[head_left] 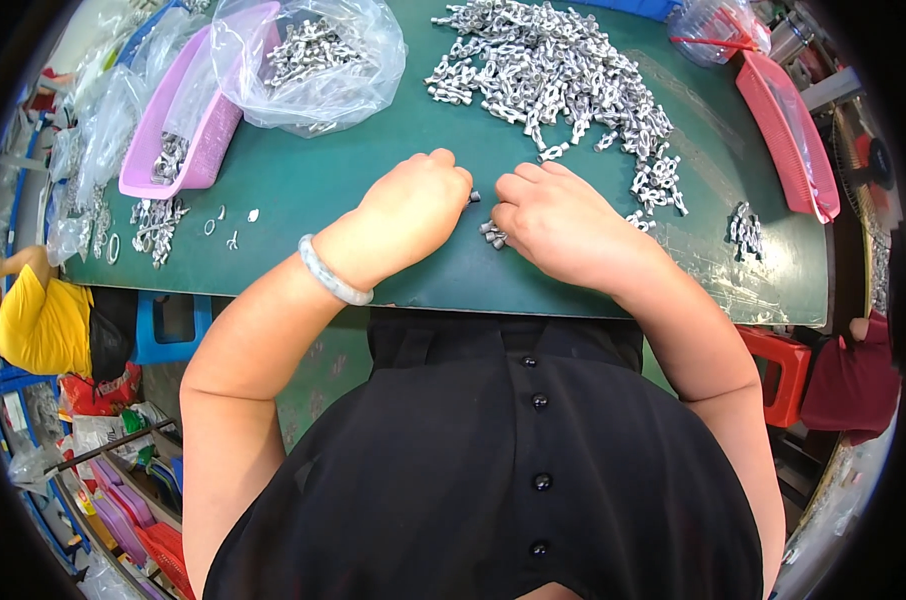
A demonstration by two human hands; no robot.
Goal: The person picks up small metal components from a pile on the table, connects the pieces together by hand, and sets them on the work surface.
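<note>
Head view, clock positions read from the paired hands.

- Worktop (303, 190): green surface, its near edge running in front of the person's black buttoned top.
- Left hand (413, 205): one, over the worktop, back upward, fingers curled well in. A small metal part (475, 197) shows at its finger ends, toward 3 o'clock; whether it is gripped cannot be told.
- Bracelet (333, 270): one, pale, on the left wrist.
- Right hand (563, 220): one, just beside the left, fingers bent downward, tips hidden. A few metal parts (492, 236) lie at its fingers; cannot tell if any are grasped.
- Heap of metal parts (563, 75): large, silver-grey, from 12 to 1 o'clock, trailing down toward the right hand.
- Clear plastic bag (378, 95): one, between 10 and 11 o'clock, holding similar parts.
- Purple basket (216, 145): one, between 9 and 10 o'clock, parts and clear plastic inside.
- Loose pieces (158, 225): at 9 o'clock, below that basket, small rings nearby.
- Pink-red basket (771, 135): one, between 2 and 3 o'clock.
- Small cluster of parts (745, 232): at 3 o'clock.
- Blue stool (178, 328): one, at 8 o'clock.
- Red stool (785, 375): one, at 4 o'clock.
</note>
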